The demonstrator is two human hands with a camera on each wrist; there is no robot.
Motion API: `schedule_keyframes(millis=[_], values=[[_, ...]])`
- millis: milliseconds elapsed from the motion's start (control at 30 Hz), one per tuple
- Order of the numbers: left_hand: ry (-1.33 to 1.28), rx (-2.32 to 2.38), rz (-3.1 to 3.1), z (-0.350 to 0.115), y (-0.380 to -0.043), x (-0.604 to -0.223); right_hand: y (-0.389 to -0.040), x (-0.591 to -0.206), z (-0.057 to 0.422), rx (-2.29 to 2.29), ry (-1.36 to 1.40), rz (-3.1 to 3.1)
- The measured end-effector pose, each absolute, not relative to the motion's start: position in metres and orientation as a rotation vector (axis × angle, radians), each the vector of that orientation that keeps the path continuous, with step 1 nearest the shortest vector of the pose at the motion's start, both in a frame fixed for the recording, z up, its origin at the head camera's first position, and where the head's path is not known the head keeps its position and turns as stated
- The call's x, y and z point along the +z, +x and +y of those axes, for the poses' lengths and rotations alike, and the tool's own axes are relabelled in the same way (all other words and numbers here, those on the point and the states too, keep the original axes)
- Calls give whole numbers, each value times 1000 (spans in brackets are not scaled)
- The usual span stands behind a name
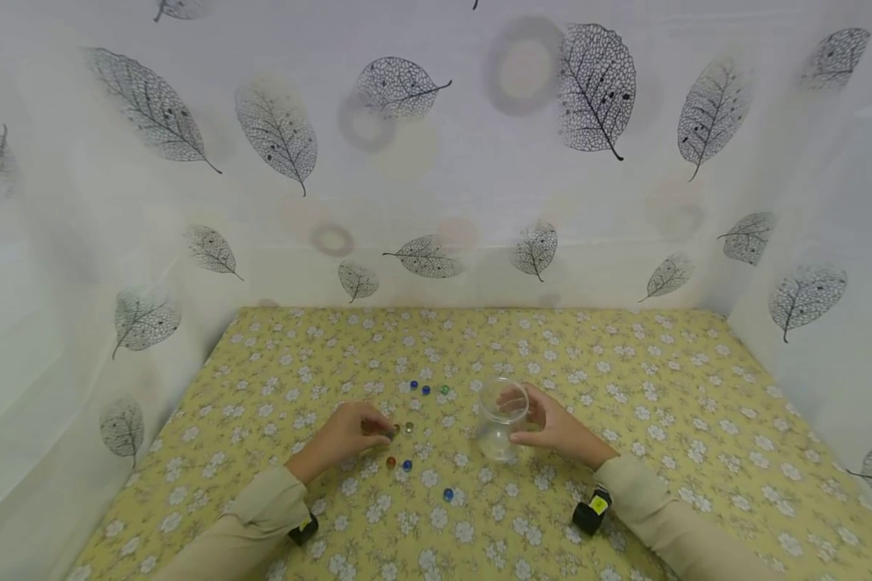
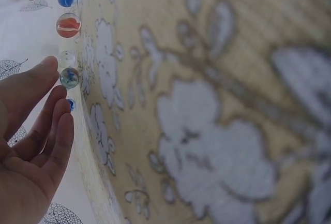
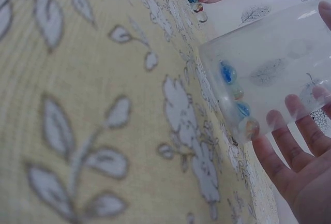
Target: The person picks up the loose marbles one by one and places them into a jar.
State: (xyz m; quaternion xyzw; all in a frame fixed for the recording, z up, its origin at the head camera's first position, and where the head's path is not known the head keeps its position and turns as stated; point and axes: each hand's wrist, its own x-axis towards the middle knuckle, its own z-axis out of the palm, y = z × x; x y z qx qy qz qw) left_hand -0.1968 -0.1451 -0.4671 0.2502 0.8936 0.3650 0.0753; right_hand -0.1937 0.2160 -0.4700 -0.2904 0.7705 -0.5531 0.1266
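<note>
My left hand [image 1: 350, 432] reaches down to the tabletop, thumb and fingers apart around a clear marble with a blue swirl [image 2: 69, 78]. The fingertips are close to that marble; a firm pinch does not show. Beside it sits a colourless marble [image 1: 409, 428]. Around the side of a clear jar [image 1: 496, 440], my right hand [image 1: 548, 421] curls its fingers and thumb. The jar stands with its mouth up. In the right wrist view several marbles [image 3: 227, 72] show through the wall at its base, seemingly inside; the head view does not make them out.
Nearer me lie a red marble [image 1: 391, 462], a blue marble [image 1: 408, 466] and another blue marble [image 1: 448, 495]. Farther back are two dark blue marbles [image 1: 425, 390] and a green marble [image 1: 445, 390]. A floral cloth [image 1: 625, 363] covers the table; leaf-printed curtains [image 1: 436, 177] surround it.
</note>
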Motion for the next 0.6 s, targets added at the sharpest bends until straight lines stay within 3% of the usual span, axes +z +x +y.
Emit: schedule_keyframes(millis=[600], values=[[718,1085,2599,-146,-200,-468,-193,-471,216,-1625,-873,2235]])
